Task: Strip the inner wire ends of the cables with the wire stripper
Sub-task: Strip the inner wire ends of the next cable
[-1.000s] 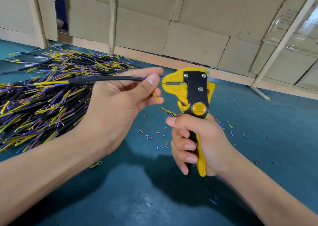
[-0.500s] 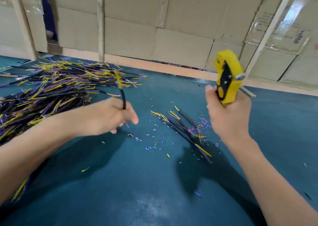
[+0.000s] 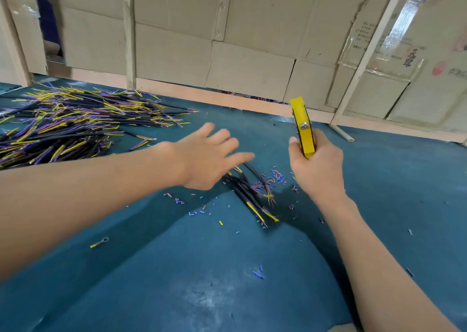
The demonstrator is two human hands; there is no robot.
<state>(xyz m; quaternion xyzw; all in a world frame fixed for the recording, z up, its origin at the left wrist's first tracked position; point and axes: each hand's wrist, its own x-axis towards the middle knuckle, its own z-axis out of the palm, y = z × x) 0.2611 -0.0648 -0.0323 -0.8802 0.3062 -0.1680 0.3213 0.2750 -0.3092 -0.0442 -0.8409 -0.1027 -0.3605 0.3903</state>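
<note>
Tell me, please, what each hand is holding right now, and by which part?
The right hand grips the yellow wire stripper by its handles, head pointing up. The left hand holds nothing; its fingers are spread above the small cable bundle.

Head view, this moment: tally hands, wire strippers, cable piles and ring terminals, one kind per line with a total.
Hands: 2, the left hand open over the small cable pile, the right hand gripping the tool
Wire stripper: 1
Cable piles: 2, the small one and the large cable pile
Ring terminal: 1
Total: 6
</note>
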